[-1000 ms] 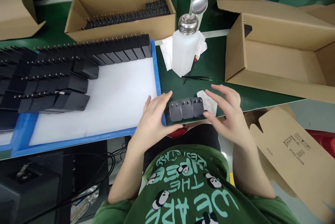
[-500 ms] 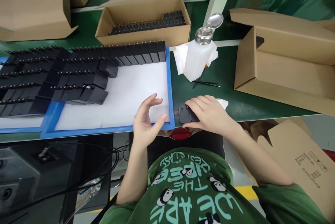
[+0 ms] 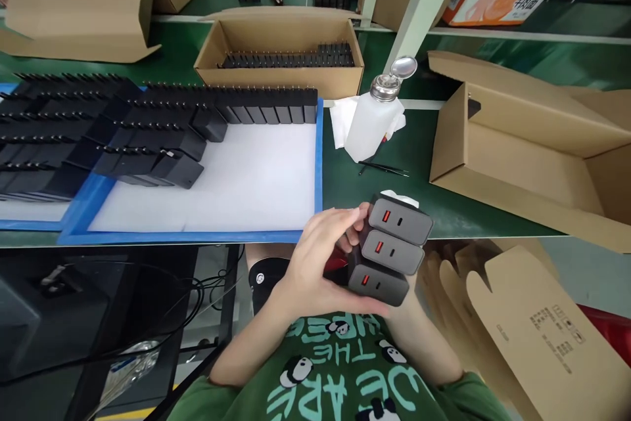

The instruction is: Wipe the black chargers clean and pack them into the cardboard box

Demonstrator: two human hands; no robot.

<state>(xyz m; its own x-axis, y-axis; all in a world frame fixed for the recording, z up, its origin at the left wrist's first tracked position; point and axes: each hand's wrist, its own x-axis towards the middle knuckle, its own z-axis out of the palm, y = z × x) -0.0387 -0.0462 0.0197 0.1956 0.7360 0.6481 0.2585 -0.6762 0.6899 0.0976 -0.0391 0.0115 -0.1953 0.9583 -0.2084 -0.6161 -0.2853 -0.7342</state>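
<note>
Three black charger blocks are held together in a stack over the table's front edge. Their port faces point up toward me, each with a red USB slot and a smaller dark port. My left hand clasps the stack from the left, thumb along the lower end and fingers at the upper end. Beneath and behind the blocks is my right hand, mostly hidden; its fingertips curl round the left side. Left of my hands lies a blue-rimmed tray, with rows of similar black chargers, prongs up.
A white pump bottle stands on white tissue beside black tweezers. To the right sits an open carton. A carton of chargers is behind the tray. Flattened cardboard leans below the table at right.
My right hand has lifted the chargers off the tabletop, turning their port faces up. My left hand, open over the tray before, has moved right and closed on them.
</note>
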